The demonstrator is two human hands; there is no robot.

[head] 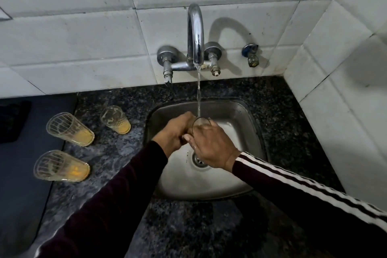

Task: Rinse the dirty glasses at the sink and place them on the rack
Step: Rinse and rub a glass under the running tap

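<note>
Over the steel sink (249, 115), both my hands hold one clear glass (202, 120) under the running tap (195, 33). Water falls into its open rim. My left hand (177, 132) grips the glass from the left, and my right hand (211, 145) wraps it from the right, hiding most of its body. Three dirty glasses with orange dregs stand on the dark granite counter left of the sink: one nearest the sink (115, 119), one further left (70, 129), one in front (60, 166).
A dark mat (23, 174) covers the counter at the far left, its edge under the two left glasses. White tiled walls close the back and right. A small valve (252, 54) sticks out right of the tap. No rack is in view.
</note>
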